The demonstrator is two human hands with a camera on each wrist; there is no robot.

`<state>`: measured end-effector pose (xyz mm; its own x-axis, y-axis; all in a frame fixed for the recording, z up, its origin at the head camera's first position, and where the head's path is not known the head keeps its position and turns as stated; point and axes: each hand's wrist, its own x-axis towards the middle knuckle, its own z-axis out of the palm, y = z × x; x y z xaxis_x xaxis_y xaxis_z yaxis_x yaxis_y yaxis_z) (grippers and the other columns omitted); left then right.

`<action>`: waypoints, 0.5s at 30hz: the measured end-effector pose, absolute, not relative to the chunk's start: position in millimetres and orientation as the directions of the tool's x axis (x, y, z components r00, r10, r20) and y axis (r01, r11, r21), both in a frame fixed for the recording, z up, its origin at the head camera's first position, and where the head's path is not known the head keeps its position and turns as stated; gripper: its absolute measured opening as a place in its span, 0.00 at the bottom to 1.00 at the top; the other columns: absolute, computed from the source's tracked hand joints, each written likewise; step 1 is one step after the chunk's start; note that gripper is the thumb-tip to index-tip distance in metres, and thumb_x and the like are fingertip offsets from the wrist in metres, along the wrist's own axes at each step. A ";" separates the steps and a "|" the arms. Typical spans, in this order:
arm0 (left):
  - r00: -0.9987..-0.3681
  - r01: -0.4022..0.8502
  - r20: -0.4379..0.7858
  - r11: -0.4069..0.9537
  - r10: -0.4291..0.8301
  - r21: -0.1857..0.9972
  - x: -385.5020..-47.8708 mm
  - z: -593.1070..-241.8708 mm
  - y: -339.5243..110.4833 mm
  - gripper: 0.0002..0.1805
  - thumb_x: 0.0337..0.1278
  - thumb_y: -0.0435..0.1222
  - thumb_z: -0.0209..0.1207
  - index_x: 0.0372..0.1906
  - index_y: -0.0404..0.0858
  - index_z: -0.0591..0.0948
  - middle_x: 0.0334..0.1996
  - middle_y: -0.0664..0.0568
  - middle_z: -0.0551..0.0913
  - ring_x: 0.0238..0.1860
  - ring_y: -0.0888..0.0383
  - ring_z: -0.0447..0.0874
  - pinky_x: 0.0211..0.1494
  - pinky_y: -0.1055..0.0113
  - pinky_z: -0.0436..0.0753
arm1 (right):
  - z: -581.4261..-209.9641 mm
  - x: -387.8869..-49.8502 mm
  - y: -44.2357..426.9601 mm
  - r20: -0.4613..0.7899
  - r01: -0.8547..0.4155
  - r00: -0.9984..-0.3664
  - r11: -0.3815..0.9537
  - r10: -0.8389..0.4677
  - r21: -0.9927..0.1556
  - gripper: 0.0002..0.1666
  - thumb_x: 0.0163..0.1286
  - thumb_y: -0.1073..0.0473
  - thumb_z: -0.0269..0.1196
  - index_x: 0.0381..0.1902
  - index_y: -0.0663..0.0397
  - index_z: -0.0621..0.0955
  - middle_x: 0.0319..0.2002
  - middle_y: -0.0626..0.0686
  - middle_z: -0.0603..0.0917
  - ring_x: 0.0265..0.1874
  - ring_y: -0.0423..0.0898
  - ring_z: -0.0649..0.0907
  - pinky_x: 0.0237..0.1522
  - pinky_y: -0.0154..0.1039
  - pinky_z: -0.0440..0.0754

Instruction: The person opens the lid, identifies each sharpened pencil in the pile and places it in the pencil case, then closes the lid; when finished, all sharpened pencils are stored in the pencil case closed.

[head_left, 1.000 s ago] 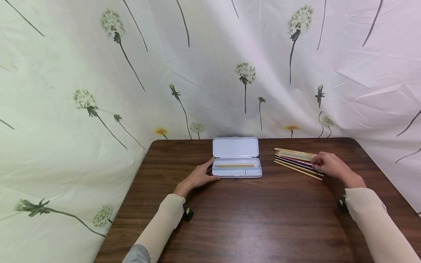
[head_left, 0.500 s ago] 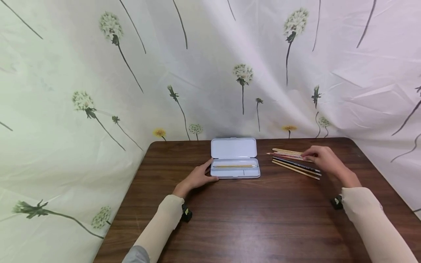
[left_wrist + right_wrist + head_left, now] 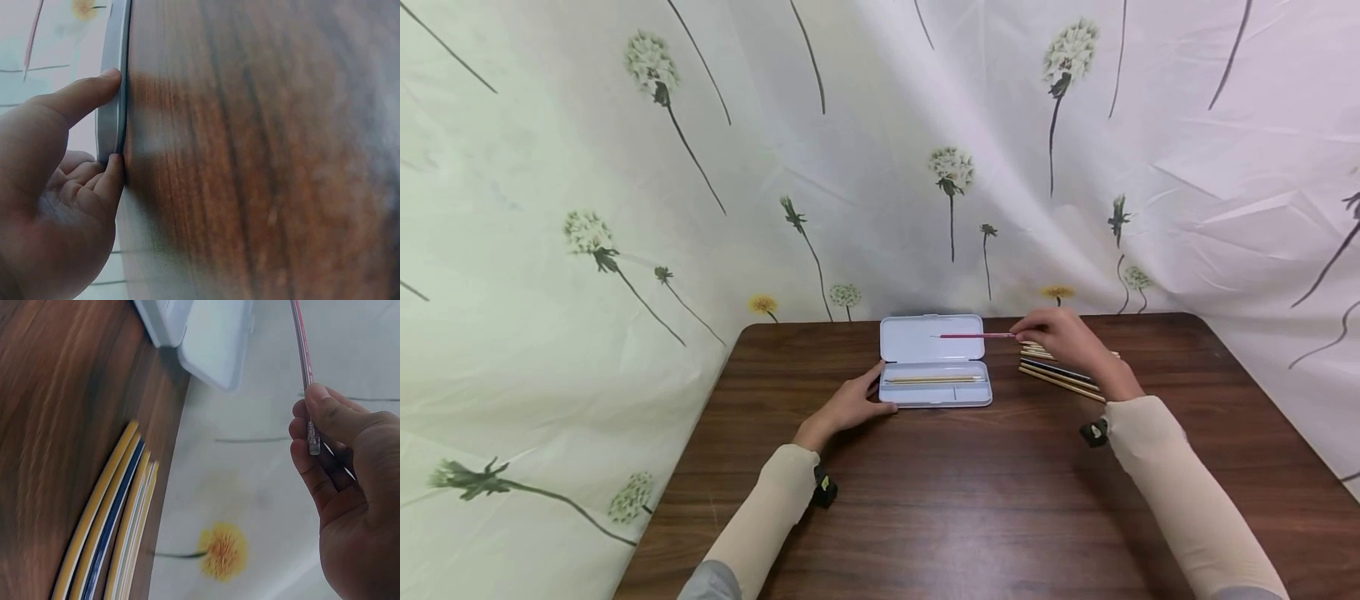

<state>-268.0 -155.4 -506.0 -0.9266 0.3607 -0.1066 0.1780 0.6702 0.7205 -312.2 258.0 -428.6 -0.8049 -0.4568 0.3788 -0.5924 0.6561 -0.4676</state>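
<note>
Just lifted red pencil [image 3: 976, 336] off loose pencils [image 3: 116, 512] right of white case [image 3: 936, 406], pinching one end in right grip [image 3: 1063, 337], with left grip [image 3: 850, 404] spread around case's left end, leaving one fewer loose.

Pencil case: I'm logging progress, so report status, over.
Left hand gripping pencil case. Right hand pinching pink pencil, raised, not yet inside. Lid open; nothing visibly in the way.
</note>
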 end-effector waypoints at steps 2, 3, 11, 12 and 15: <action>-0.928 0.177 -0.108 0.674 0.358 0.717 -268.3 -505.9 -155.5 0.52 0.70 0.48 0.70 0.88 0.44 0.52 0.86 0.43 0.57 0.81 0.45 0.68 0.80 0.51 0.72 | -425.6 -314.1 246.8 0.367 -0.588 -0.809 0.650 -0.459 -0.481 0.07 0.73 0.67 0.70 0.43 0.54 0.93 0.39 0.51 0.92 0.38 0.47 0.88 0.42 0.45 0.85; -0.928 0.178 -0.107 0.678 0.356 0.713 -268.4 -506.3 -155.6 0.53 0.70 0.48 0.70 0.88 0.44 0.52 0.85 0.43 0.58 0.81 0.45 0.68 0.80 0.50 0.72 | -424.4 -315.0 241.4 0.365 -0.592 -0.806 0.643 -0.466 -0.485 0.07 0.73 0.67 0.70 0.43 0.55 0.93 0.39 0.52 0.92 0.39 0.47 0.88 0.43 0.46 0.85; -0.926 0.178 -0.111 0.680 0.360 0.711 -267.4 -504.2 -155.0 0.53 0.70 0.48 0.69 0.88 0.44 0.51 0.85 0.43 0.58 0.82 0.45 0.65 0.81 0.49 0.70 | -430.9 -324.4 209.1 0.359 -0.615 -0.787 0.602 -0.501 -0.509 0.08 0.70 0.71 0.70 0.42 0.58 0.93 0.41 0.56 0.93 0.40 0.50 0.86 0.43 0.47 0.84; -0.926 0.178 -0.110 0.678 0.360 0.713 -267.5 -504.2 -155.0 0.53 0.70 0.48 0.69 0.88 0.44 0.51 0.85 0.43 0.58 0.82 0.45 0.65 0.81 0.49 0.70 | -433.6 -325.7 206.5 0.358 -0.616 -0.787 0.599 -0.503 -0.512 0.09 0.70 0.72 0.70 0.42 0.59 0.94 0.41 0.56 0.93 0.39 0.50 0.86 0.42 0.47 0.84; -0.925 0.182 -0.111 0.681 0.363 0.710 -268.2 -504.5 -154.8 0.53 0.70 0.48 0.69 0.88 0.45 0.51 0.85 0.43 0.58 0.82 0.46 0.65 0.81 0.50 0.70 | -443.1 -329.5 199.2 0.344 -0.618 -0.783 0.586 -0.518 -0.524 0.09 0.70 0.72 0.70 0.41 0.58 0.94 0.39 0.55 0.92 0.38 0.48 0.85 0.41 0.44 0.84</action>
